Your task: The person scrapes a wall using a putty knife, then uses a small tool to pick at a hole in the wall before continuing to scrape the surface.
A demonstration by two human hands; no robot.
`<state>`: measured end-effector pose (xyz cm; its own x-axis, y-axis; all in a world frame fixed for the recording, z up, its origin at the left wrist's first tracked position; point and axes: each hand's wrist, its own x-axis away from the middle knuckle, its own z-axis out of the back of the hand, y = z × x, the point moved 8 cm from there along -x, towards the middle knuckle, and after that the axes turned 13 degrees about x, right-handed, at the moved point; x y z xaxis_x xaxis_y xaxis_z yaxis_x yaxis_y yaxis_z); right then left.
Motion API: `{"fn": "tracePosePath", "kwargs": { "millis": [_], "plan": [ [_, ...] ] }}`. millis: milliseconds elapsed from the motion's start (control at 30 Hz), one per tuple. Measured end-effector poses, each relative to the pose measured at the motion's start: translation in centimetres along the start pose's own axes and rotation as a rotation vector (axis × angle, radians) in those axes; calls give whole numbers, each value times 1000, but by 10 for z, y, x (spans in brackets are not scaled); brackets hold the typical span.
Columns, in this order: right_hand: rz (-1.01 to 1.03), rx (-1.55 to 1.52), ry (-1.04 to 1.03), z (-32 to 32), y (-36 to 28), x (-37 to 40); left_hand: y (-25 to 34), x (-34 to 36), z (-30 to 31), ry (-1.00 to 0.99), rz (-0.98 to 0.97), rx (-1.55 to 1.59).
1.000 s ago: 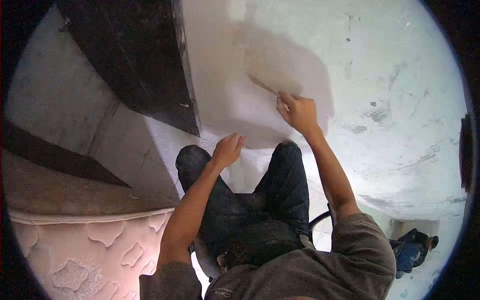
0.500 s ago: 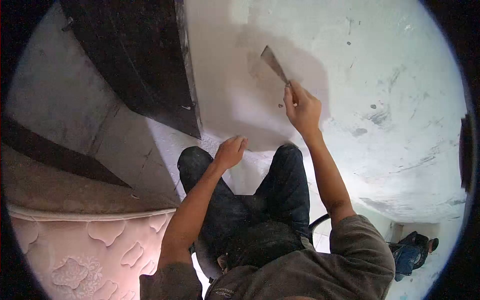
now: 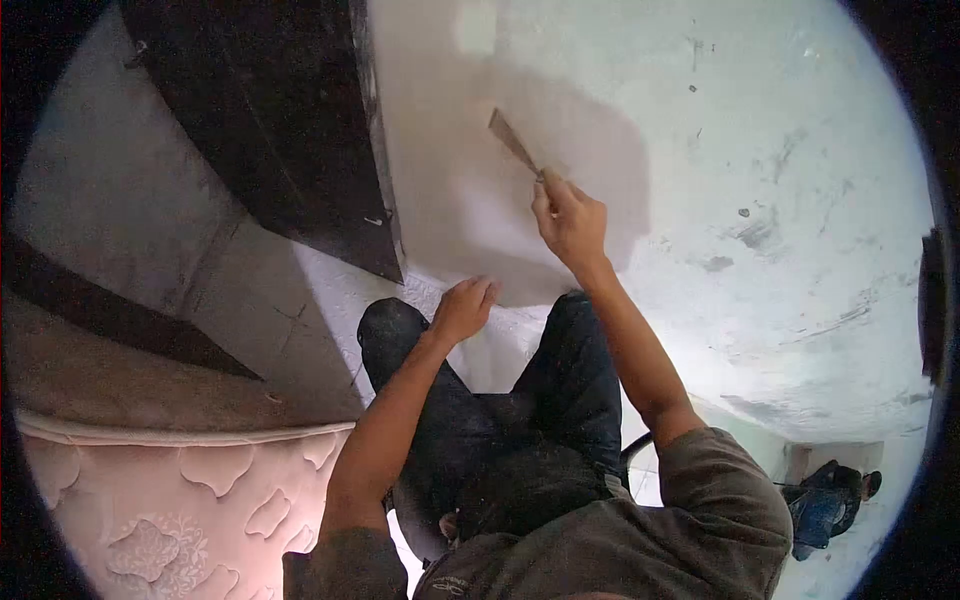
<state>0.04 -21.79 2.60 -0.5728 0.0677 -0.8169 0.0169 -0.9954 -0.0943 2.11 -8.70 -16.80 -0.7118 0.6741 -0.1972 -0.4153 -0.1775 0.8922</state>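
Note:
A putty knife [image 3: 514, 140] is gripped by its handle in my right hand [image 3: 572, 222], its flat blade pointing up and left against the pale wall [image 3: 720, 170]. Whether the blade touches the wall cannot be told. My left hand [image 3: 465, 308] hovers beside my left knee, fingers curled together; anything inside them is hidden. A shadow falls on the wall around the knife and my right hand.
At the upper left stands a dark panel [image 3: 270, 110], its edge along the wall. A pink patterned mattress [image 3: 200, 500] lies at the lower left. Another person [image 3: 830, 505] is far off at the lower right. My knees are bent below the wall.
My right hand has moved left with the putty knife, and the blade sits further left on the wall view. My left hand has barely moved.

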Motion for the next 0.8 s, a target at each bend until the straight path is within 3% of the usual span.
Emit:
{"fn": "tracePosePath", "kwargs": {
  "millis": [100, 233, 333, 400, 433, 500, 600, 700, 800],
  "plan": [
    [6, 143, -42, -7, 4, 2, 0, 2, -1, 13, -14, -18],
    [24, 42, -47, 0, 4, 2, 2, 2, -2, -24, -18, -28],
    [-84, -8, 84, 7, 15, 8, 3, 2, -2, 4, -9, -26],
    [49, 168, -203, -18, 8, 11, 6, 3, -4, -22, -9, -21],
    [51, 165, -198, -16, 3, 10, 7, 2, -3, -34, -4, -13],
    [-108, 21, 25, 8, 4, 11, 6, 0, -2, -13, -8, -36],
    [-33, 115, -147, -14, 10, 12, 0, 2, -6, -18, -10, -46],
    [-148, -44, 49, 1, 11, 14, 4, 3, -3, -3, -24, -22],
    [-50, 87, -94, -14, 10, 11, 4, 3, -3, 21, -41, 12]
  ]
}}
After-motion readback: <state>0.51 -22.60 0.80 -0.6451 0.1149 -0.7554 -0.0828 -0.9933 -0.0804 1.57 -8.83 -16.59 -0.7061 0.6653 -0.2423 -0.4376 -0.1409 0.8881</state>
